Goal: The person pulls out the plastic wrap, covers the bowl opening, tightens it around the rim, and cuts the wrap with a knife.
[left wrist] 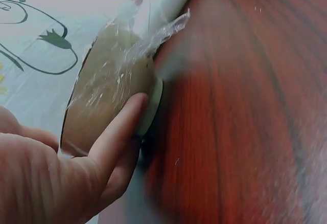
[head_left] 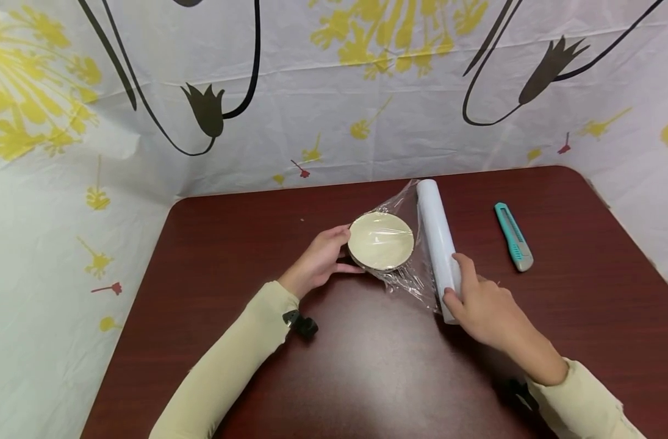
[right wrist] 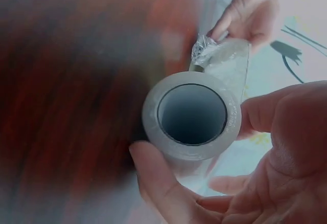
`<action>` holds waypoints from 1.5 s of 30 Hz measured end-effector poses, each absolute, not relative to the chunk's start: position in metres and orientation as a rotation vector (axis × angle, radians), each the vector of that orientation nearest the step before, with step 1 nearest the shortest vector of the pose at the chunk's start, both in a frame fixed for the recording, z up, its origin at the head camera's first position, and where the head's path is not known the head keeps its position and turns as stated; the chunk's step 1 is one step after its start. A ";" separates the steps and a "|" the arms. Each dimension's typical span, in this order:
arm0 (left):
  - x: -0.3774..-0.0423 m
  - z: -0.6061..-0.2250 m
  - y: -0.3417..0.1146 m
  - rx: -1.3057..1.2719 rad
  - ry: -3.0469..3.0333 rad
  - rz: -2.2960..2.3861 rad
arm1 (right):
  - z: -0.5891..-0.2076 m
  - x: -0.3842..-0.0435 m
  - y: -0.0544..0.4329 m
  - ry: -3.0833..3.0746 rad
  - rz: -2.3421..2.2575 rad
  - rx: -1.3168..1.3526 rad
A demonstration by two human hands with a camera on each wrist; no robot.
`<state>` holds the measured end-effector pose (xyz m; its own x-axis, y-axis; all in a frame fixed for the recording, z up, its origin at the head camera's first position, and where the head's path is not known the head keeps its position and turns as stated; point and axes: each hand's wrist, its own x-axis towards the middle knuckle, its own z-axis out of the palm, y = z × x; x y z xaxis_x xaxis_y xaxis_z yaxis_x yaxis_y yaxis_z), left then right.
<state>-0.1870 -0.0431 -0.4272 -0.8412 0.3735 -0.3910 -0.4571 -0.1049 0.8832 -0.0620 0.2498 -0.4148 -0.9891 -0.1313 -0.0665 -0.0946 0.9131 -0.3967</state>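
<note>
In the head view my left hand (head_left: 324,256) holds a cream bowl (head_left: 379,244) by its left side, thumb at the rim and fingers around the outside. Clear plastic film (head_left: 416,283) stretches over the bowl's mouth, wrinkled along the edge, and runs to a white roll of cling film (head_left: 437,235). My right hand (head_left: 490,311) grips the roll's near end between thumb and fingers. The right wrist view looks into the hollow core of the roll (right wrist: 232,121), with the hand around it. In the left wrist view, bunched film (left wrist: 158,40) hangs off the bowl's edge.
A teal utility knife (head_left: 513,238) lies on the dark red wooden table (head_left: 240,238), to the right of the roll. Behind the table hangs a white sheet (head_left: 290,79) with yellow and dark floral prints.
</note>
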 end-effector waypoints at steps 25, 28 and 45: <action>-0.180 -0.431 -0.044 -0.087 1.668 2.052 | -0.417 -0.074 0.266 2.848 -0.620 -0.079; -0.180 -0.430 -0.044 -0.086 1.670 2.049 | -0.418 -0.075 0.268 2.857 -0.598 -0.114; -0.181 -0.431 -0.044 -0.087 1.659 2.057 | -0.419 -0.072 0.275 2.876 -0.686 -0.092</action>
